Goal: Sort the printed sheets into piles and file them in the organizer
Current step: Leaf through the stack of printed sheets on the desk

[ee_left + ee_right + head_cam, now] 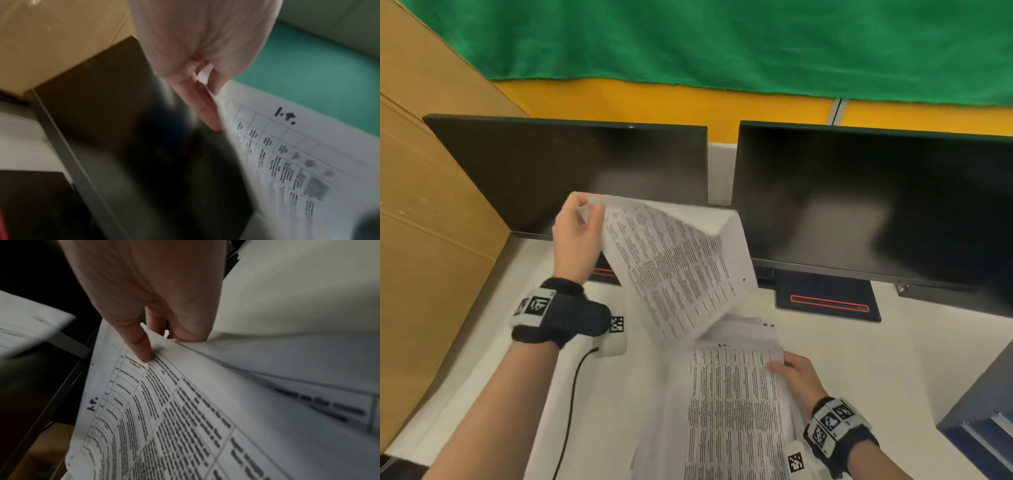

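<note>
Right hand (796, 375) sits lowest and closest, thumb on top and fingers curled under the right edge of the stack (736, 411), clamping it; the right wrist view shows a fingertip (147, 356) pressed on the top printed table just below that edge. From that grip the stack runs toward the person, thick and a little fanned, resting on the white desk (893, 359) in front of the two dark monitors (876, 205).

Up and to the left, the left hand (577, 236) pinches the far corner of one sheet (674, 263) between thumb and fingers, closed tight on it. That sheet hangs lifted and curled, its lower end down near the top of the stack; whether it touches the stack I cannot tell. In the left wrist view a handwritten mark is legible at its head, much like the mark on the stack's top page.

As for progress, it looks early. I can make out no separate piles laid on the desk, and most of the paper seems to sit unsorted in the one stack. A dark tray-like thing (979, 428) at the right edge could be the organizer, but too little of it shows to be sure or to see anything filed. Judging from this, one sheet is being peeled off, with nearly all sorting and all filing left.
</note>
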Demonstrator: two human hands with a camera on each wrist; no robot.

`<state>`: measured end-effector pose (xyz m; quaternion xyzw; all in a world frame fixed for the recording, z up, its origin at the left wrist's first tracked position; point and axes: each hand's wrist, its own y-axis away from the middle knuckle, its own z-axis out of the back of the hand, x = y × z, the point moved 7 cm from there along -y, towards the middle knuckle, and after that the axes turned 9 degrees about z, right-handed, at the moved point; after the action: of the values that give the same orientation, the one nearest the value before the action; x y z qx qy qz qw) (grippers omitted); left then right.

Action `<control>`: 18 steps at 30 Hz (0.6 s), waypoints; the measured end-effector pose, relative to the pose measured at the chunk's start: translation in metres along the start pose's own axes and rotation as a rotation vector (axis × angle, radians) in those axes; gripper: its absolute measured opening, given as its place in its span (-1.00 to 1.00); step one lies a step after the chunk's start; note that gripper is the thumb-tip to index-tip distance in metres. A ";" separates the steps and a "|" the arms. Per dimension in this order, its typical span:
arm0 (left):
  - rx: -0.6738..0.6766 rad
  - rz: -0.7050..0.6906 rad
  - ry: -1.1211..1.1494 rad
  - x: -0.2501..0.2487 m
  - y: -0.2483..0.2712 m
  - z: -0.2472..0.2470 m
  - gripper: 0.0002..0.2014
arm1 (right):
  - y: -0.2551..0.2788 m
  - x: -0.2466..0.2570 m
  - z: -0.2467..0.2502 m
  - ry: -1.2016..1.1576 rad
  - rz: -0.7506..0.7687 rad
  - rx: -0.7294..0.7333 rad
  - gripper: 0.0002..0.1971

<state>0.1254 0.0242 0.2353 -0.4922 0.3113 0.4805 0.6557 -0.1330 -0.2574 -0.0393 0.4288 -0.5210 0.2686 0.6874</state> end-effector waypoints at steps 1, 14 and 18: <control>0.033 0.034 0.010 0.008 -0.002 0.002 -0.93 | 0.000 0.000 -0.001 -0.001 -0.010 0.002 -0.85; 0.693 0.268 -0.253 0.150 0.148 -0.109 -0.94 | 0.000 0.005 -0.007 -0.106 -0.179 0.086 -0.73; 0.735 0.207 -0.330 0.159 0.160 -0.118 -0.91 | 0.005 0.002 -0.011 -0.315 -0.250 0.085 -0.49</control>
<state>0.0379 -0.0274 0.0014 -0.1081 0.4007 0.4732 0.7771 -0.1313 -0.2451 -0.0371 0.5555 -0.5531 0.1328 0.6065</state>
